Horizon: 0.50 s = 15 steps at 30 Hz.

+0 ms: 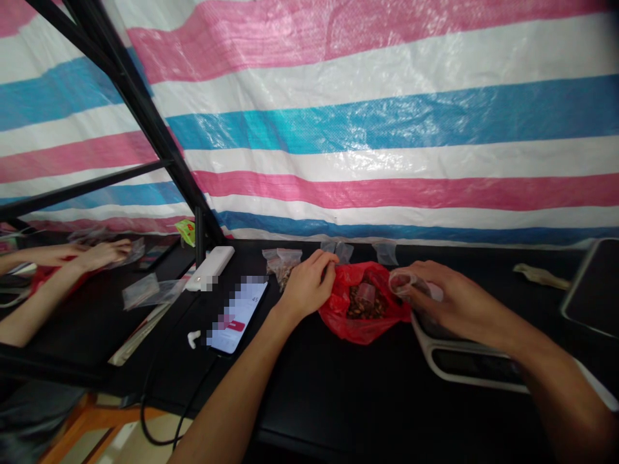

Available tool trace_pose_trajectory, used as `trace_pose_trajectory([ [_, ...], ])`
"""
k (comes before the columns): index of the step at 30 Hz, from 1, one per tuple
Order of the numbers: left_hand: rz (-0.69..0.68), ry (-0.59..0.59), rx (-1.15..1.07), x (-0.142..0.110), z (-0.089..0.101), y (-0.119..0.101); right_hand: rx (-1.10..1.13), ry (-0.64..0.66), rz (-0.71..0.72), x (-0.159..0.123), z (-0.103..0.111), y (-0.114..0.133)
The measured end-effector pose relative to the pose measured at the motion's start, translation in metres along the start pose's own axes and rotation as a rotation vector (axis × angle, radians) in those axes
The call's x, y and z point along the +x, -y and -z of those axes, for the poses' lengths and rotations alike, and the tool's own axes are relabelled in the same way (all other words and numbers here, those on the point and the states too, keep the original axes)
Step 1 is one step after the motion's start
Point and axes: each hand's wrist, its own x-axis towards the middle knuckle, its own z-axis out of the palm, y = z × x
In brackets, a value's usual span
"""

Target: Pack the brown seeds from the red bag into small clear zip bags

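An open red plastic bag [341,322] rests on the black table and holds loose brown bits that look dried [370,312]. A small clear reddish cup [366,294] sits among them. My left hand [312,283] has its fingers curled at the bag's left rim, closed on it. At the bag's right side, my right hand [438,290] grips a small clear plastic bag [403,282], its mouth facing the red bag. What lies inside the clear bag is hard to make out. Under my right forearm is a scale [438,374], partly hidden.
Left of my hands lie filled zip bags [283,263], a phone [239,316], a white earbud [193,338] and a white power bank [213,264]. More clear bags [385,252] lie behind. Beyond a black metal frame [159,135], another person's hands [104,253] handle clear plastic.
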Motion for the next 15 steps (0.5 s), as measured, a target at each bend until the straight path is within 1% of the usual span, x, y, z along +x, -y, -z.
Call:
trace_pose_trajectory([
  [3,0.002,-0.003,-0.001,0.000,0.000,0.000,0.031,0.065,-0.129,-0.009,0.009,-0.024],
  [5,0.006,0.002,-0.002,0.000,-0.001,0.001,-0.046,0.079,-0.232,-0.016,0.013,-0.042],
  [7,0.008,0.012,-0.005,-0.001,-0.001,0.000,-0.090,0.082,-0.295,-0.022,0.013,-0.056],
  [9,-0.010,0.019,-0.013,-0.002,-0.001,-0.002,-0.101,0.073,-0.300,-0.026,0.013,-0.064],
  [11,-0.069,0.020,-0.026,-0.003,0.001,-0.006,-0.110,0.043,-0.259,-0.027,0.012,-0.066],
  [13,-0.144,0.026,-0.037,-0.004,0.002,-0.011,-0.125,0.002,-0.217,-0.026,0.011,-0.063],
  [15,-0.193,0.061,-0.043,-0.004,0.002,-0.014,-0.129,-0.040,-0.195,-0.023,0.011,-0.056],
])
